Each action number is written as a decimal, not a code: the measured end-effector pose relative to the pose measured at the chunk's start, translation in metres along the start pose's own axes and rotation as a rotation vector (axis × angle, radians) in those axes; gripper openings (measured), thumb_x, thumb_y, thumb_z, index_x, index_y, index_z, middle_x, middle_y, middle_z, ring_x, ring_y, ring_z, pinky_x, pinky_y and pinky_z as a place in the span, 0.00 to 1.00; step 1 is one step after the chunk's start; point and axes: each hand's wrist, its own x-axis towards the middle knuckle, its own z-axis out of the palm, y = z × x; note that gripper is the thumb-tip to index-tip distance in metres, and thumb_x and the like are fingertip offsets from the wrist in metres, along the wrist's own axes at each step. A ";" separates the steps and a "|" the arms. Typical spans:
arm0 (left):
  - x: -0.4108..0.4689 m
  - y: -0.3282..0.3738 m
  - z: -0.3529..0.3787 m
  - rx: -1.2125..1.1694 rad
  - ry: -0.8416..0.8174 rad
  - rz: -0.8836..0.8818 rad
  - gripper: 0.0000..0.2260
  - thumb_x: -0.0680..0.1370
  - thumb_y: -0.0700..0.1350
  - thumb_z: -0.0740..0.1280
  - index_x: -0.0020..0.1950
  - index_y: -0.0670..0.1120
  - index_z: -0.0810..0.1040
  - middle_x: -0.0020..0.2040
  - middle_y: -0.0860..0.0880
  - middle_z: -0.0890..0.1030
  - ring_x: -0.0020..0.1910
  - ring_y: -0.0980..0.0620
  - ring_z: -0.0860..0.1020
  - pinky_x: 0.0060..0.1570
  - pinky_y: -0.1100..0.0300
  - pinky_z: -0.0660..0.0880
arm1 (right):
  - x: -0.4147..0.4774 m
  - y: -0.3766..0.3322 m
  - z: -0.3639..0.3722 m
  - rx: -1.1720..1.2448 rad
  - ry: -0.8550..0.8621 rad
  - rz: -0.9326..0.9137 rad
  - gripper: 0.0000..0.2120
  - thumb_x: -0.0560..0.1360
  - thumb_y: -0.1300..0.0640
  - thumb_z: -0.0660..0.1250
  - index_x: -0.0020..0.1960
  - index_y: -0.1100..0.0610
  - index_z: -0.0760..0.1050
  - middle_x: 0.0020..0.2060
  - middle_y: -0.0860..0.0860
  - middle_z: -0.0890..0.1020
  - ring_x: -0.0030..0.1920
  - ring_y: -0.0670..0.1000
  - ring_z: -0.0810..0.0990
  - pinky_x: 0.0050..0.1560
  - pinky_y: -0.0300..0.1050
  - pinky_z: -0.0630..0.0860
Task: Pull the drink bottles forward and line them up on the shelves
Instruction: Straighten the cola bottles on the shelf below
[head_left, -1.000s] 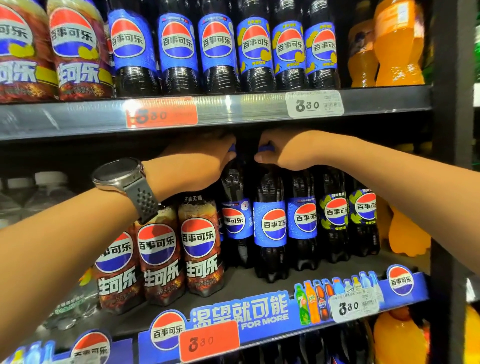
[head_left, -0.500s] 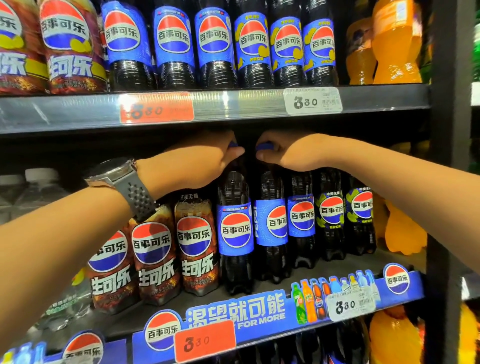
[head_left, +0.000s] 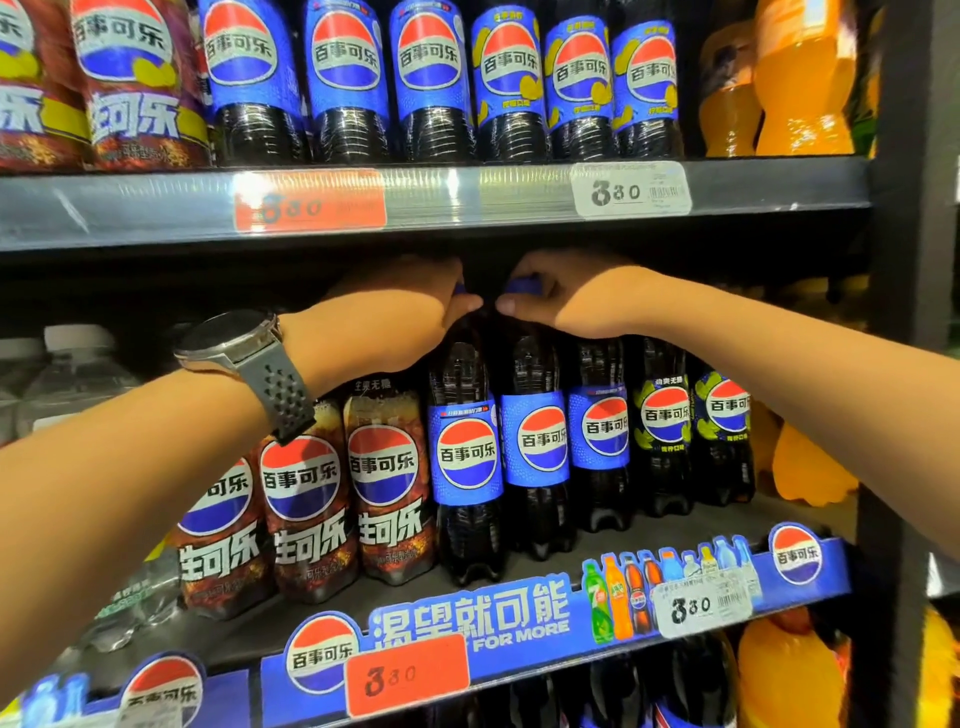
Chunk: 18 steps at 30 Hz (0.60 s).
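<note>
Midway through the middle shelf (head_left: 545, 566), by the look of it! The brown-label bottles (head_left: 384, 478) at the left stood close to the front edge. The left hand (head_left: 400, 312), a watch (head_left: 228, 340) on its wrist, was curled round the top of a blue-label bottle (head_left: 467, 457), which stood about level with them. The right hand (head_left: 566, 299) pinched the blue cap (head_left: 522, 286) of the next bottle (head_left: 540, 441), which stood a touch farther back. Each bottle hung straight below its hand. To the right, the third blue bottle (head_left: 600, 431) and the lemon bottles (head_left: 667, 415) sat farther back and looked left to do.
</note>
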 end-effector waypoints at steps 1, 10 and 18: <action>0.000 0.000 0.000 0.002 -0.005 0.004 0.15 0.81 0.55 0.57 0.58 0.46 0.73 0.55 0.43 0.78 0.52 0.42 0.76 0.50 0.51 0.73 | -0.001 0.002 -0.002 0.024 -0.026 0.018 0.21 0.75 0.37 0.61 0.58 0.51 0.75 0.46 0.46 0.77 0.46 0.49 0.75 0.44 0.41 0.69; -0.004 -0.003 -0.010 -0.060 -0.080 0.051 0.12 0.81 0.55 0.55 0.54 0.49 0.71 0.46 0.46 0.77 0.42 0.46 0.73 0.43 0.56 0.69 | -0.014 0.030 -0.021 0.148 -0.169 0.166 0.17 0.78 0.41 0.58 0.62 0.49 0.73 0.55 0.50 0.79 0.53 0.51 0.76 0.57 0.47 0.72; -0.001 0.002 -0.001 -0.005 -0.080 -0.027 0.12 0.82 0.55 0.54 0.54 0.48 0.70 0.43 0.47 0.74 0.39 0.47 0.71 0.41 0.55 0.67 | -0.013 0.027 -0.022 -0.128 -0.163 0.142 0.16 0.79 0.50 0.62 0.62 0.56 0.75 0.57 0.56 0.79 0.55 0.57 0.77 0.54 0.46 0.73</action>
